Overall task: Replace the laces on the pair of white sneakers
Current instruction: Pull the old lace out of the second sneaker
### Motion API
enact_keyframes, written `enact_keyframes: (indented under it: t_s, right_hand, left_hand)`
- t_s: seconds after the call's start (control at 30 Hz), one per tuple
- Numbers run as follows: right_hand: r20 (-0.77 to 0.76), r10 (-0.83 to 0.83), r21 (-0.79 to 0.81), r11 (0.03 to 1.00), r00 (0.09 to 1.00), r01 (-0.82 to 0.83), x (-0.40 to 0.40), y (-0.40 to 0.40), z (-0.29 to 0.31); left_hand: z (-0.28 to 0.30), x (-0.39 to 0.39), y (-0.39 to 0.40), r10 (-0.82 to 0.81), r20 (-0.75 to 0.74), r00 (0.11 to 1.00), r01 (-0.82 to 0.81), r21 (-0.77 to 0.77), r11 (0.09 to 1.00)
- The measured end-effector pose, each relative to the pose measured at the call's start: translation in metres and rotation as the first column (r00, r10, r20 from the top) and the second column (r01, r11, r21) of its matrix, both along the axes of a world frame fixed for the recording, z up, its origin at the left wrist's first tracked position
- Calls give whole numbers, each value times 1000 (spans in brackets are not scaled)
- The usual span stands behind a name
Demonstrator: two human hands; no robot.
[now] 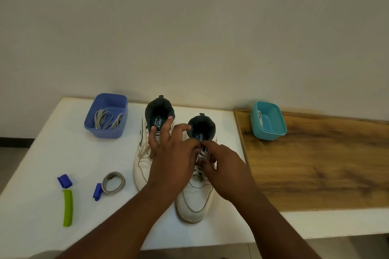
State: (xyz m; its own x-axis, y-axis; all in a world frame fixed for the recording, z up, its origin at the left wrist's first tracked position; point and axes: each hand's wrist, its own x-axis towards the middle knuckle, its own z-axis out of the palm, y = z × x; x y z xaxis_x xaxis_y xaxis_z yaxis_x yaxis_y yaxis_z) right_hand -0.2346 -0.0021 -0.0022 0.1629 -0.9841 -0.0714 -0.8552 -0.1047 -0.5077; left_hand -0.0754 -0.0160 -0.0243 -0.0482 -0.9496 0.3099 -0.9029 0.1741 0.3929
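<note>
Here, two white sneakers side by side on a white table, toes toward the camera, dark collars toward the wall. Right sneaker closer, toe cap plain to see; left sneaker just beside it, largely covered by the left forearm. Left hand over the gap between the shoes, fingers spread and half open, thumb and forefinger pinched at the white lace near the top eyelets of the right sneaker. Right hand curled, fingertips closed on the same lace from the other side. Exact eyelet and lace ends hidden under both hands. Blue tub at the far left with grey laces heaped inside. Teal tub on the wooden board to the right, a bit of pale cord at its left inner wall, hard to make out. Near the left edge, a green strip, two small blue pieces, and a grey coiled band.
</note>
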Motion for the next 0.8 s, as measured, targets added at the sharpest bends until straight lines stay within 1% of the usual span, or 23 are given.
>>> enact_keyframes:
  t_s: [0.07, 0.17, 0.27, 0.33, 0.4, 0.47, 0.53, 0.63, 0.67, 0.7, 0.8]
  right_hand:
    - [19, -18, -19, 1000, 1000, 19, 1, -2, 0]
    - [21, -45, -29, 999, 999, 45, 1, -3, -2]
    - [47, -41, -20, 999, 998, 42, 0, -3, -5]
    - [71, -34, -17, 999, 997, 35, -2, -3, -6]
    - [71, -25, -25, 999, 997, 26, -4, -3, -7]
    - [62, -12, -23, 1000, 998, 14, -5, -2, -8]
    - [52, -6, -27, 1000, 999, 7, -5, -2, -8]
    - [31, -17, -44, 999, 999, 18, -5, -3, -7]
    - [30, -19, -47, 999, 999, 21, -5, -4, -7]
    - [32, -20, -47, 999, 999, 21, -5, -4, -8]
    - [51, -23, -48, 999, 998, 25, -5, -4, -10]
  left_hand:
    - [-2, 0, 0, 33, -12, 999, -33, -13, 999]
    - [-3, -2, 2, 101, -7, 995, -100, 36, 994]
    - [-3, 0, 2, 31, -62, 998, -27, 61, 998]
    - [-5, 0, 1, -27, -24, 999, 29, 66, 997]
    - [-9, 2, -2, -31, 3, 1000, 31, 74, 997]
    - [-9, 4, -5, -4, -43, 999, 7, 69, 998]
    - [-8, 4, -6, 16, -76, 997, -14, 31, 999]
    - [-4, 1, -4, 57, -222, 973, -57, 7, 998]
    - [-3, 0, -3, 65, -242, 968, -65, 8, 998]
    - [-4, 0, -3, 62, -227, 972, -61, 12, 998]
    - [-7, 1, -4, 30, -104, 994, -25, 48, 999]
